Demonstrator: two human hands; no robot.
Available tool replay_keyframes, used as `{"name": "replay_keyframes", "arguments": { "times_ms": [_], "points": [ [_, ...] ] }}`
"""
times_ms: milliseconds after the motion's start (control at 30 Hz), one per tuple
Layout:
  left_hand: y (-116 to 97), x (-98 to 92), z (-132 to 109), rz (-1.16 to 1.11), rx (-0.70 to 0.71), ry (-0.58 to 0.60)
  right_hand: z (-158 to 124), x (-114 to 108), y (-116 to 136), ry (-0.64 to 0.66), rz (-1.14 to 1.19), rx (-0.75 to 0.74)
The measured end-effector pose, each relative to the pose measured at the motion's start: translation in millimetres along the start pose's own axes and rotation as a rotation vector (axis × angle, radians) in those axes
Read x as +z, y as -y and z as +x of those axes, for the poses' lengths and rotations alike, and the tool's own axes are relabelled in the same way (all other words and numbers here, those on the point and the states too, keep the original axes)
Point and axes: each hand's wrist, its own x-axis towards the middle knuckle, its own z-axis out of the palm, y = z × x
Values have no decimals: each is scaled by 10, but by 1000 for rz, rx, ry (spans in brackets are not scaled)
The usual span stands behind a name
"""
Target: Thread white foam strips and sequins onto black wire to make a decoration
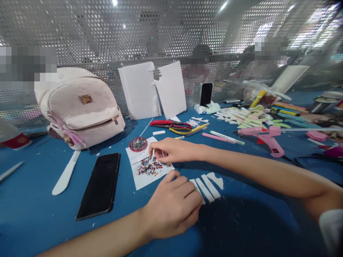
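A white sheet of paper [139,182] lies on the blue table with a pile of small multicoloured bits [147,167] on it. My right hand [174,150] reaches over the pile from the right, its fingers curled down and closed at the bits. Whatever is between those fingertips is hidden. A round red-rimmed dish [138,144] full of similar bits sits on the paper's far edge. My left hand [177,203] rests closed at the paper's near right corner, its grip hidden by the knuckles. Beside it, partly under the fingers, are white strips [206,187].
Left of the paper are a black phone [100,185], a white plastic knife [65,175] and a pale backpack [85,107]. Red-handled scissors [171,125] and white boards [140,91] stand beyond. A pink glue gun [264,137], markers [223,138] and paper scraps [243,116] crowd the right.
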Motion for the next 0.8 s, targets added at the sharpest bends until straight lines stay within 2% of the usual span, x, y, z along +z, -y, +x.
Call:
{"name": "replay_keyframes", "arguments": {
  "times_ms": [333, 800],
  "points": [
    [5, -2, 7, 12, 1, -2, -158, 19, -115, -150, 309, 74],
    [2, -1, 8, 11, -14, -5, -195, 133, -77, -233, 441, 34]
  ]
}}
